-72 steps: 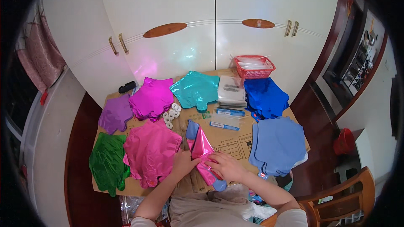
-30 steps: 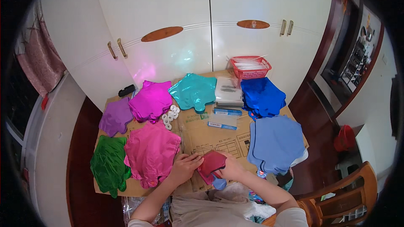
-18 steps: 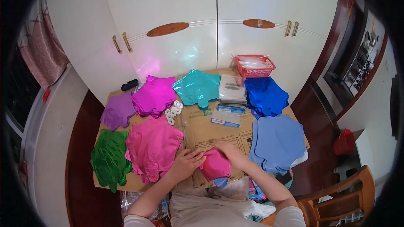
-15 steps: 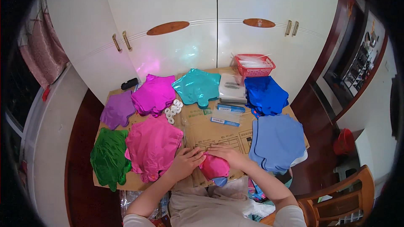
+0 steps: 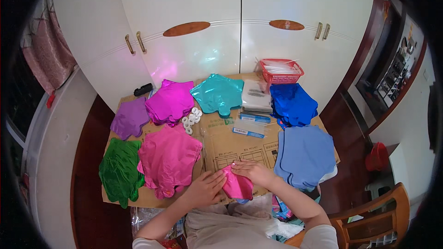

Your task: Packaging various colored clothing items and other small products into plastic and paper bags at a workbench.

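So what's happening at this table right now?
A person sits at a cardboard-covered table and presses a folded pink foil balloon flat with both hands: the left hand at its left edge, the right hand on top. Around it lie stacks of flat foil balloons: pink, green, purple, magenta, teal, dark blue and light blue. A red basket stands at the far edge.
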The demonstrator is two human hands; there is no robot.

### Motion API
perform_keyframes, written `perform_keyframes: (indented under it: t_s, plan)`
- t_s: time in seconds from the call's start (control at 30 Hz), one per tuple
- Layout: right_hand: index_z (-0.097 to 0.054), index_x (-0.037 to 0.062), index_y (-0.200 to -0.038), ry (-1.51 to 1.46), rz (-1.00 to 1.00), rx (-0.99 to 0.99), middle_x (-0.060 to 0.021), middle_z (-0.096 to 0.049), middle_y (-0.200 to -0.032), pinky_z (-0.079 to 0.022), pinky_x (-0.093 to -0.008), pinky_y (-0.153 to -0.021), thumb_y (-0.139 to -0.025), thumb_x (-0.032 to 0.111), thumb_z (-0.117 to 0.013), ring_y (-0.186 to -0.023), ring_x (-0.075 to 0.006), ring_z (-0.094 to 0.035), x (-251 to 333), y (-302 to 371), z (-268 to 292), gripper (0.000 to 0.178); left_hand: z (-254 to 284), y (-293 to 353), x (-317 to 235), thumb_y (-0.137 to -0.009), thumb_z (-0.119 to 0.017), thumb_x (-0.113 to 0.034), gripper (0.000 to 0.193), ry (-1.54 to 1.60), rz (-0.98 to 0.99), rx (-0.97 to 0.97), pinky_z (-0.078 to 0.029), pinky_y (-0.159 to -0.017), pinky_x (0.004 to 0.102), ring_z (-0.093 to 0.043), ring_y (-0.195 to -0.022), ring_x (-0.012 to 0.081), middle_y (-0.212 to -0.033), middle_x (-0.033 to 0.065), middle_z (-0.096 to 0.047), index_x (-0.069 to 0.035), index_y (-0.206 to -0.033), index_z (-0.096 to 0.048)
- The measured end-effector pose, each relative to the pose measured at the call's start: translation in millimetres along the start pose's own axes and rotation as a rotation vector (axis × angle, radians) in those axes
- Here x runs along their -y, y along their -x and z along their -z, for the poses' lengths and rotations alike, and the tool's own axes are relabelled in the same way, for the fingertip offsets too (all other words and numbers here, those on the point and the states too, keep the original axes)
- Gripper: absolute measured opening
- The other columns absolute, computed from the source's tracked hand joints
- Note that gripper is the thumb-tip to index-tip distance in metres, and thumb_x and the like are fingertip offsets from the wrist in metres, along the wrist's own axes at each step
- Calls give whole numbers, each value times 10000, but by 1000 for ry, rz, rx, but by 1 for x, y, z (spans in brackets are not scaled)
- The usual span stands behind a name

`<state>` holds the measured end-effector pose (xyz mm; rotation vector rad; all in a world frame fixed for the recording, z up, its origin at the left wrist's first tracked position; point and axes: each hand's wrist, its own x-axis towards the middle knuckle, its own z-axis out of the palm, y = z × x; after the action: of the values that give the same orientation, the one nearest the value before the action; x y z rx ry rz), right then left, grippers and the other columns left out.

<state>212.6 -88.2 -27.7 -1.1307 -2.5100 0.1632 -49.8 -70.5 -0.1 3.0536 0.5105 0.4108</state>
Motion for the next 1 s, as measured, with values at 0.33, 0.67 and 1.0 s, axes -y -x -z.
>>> perform_keyframes:
  t_s: [0.33, 0.67, 1.0]
  plan:
    - [-408, 44, -1356, 43, 0, 189, -116, -410, -1410, -254, -458, -1107, -722, 311, -632, -1339, -251, -341, 26, 18, 32, 724, -2, 8, -23, -770, -648, -403, 582, -35, -21, 10, -387, -972, 407, -495, -1178, 304, -1248, 192, -522, -8, -1183, -534]
    - [-574, 89, -1206, 48, 162, 2, -82, -564, -1257, -416, -390, -996, -705, 191, -647, -1183, -242, -523, 52, 57, 23, 517, -20, 25, -56, -732, -640, -136, 277, -44, -40, -299, -501, -685, 350, -653, -860, 226, -981, 79, -672, -56, -997, -661]
    - [-636, 20, -856, -829, -619, -162, -55, -570, -612, -405, -277, -530, -865, 225, -653, -562, -83, -476, 53, 12, 63, 206, 27, -21, -26, -826, -692, -131, 161, 1380, 910, -123, -398, -531, 203, -515, -624, 24, -708, -17, -627, -11, -934, -687]
